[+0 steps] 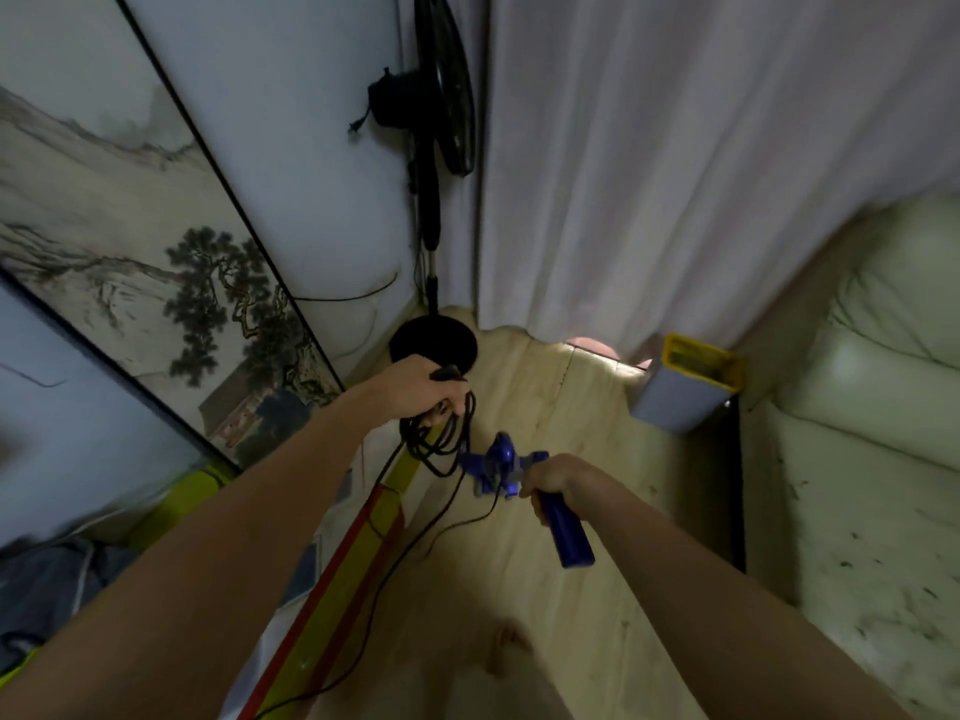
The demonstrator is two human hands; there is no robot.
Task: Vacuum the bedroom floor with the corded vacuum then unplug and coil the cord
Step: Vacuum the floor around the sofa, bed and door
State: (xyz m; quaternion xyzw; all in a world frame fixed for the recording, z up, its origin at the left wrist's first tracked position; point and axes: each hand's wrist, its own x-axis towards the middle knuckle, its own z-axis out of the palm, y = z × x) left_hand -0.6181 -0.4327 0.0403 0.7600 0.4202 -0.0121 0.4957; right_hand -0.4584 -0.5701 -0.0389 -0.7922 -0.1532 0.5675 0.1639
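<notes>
My left hand (427, 388) grips a bunch of black cord loops (441, 439) that hang below it, with the dark plug end sticking out above the knuckles. A loose length of the cord trails down across the wooden floor (571, 589) toward the lower left. My right hand (553, 483) holds the blue handle of the vacuum (569, 532). The vacuum's blue body (498, 467) sits between my two hands, close to the hanging loops.
A black standing fan (434, 200) stands in the corner by the white curtain (675, 148). A framed landscape painting (130, 252) leans along the left wall. A grey and yellow bin (680, 392) sits beside the pale padded bed (857, 459) on the right.
</notes>
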